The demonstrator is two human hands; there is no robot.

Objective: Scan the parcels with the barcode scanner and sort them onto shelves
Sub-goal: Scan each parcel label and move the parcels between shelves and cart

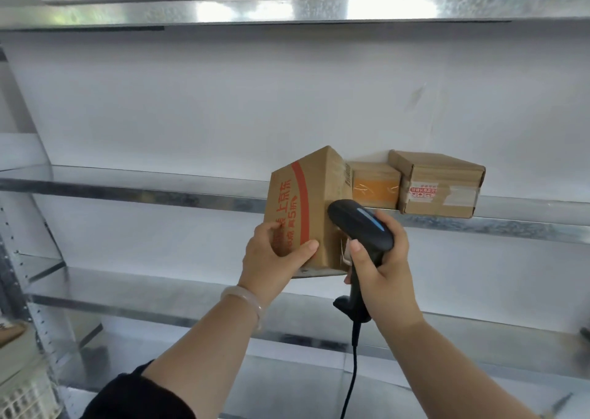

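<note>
My left hand (274, 255) grips a brown cardboard parcel (306, 201) with a red stripe and red print, held tilted in front of the middle metal shelf (134, 192). My right hand (383, 268) holds a black barcode scanner (360, 223) by its handle, the scanner head close against the parcel's right face. The scanner's black cable (351, 370) hangs down between my forearms. Two parcels stand on the same shelf to the right: a small box with orange tape (375, 185) and a larger box with clear tape and a red-and-white sticker (440, 184).
Metal shelves run the full width: an upper one (287, 9), the middle one, and lower ones (159, 310). A white wall lies behind them. A perforated upright post (19, 259) stands at the left. A white basket (22, 396) sits at the bottom left.
</note>
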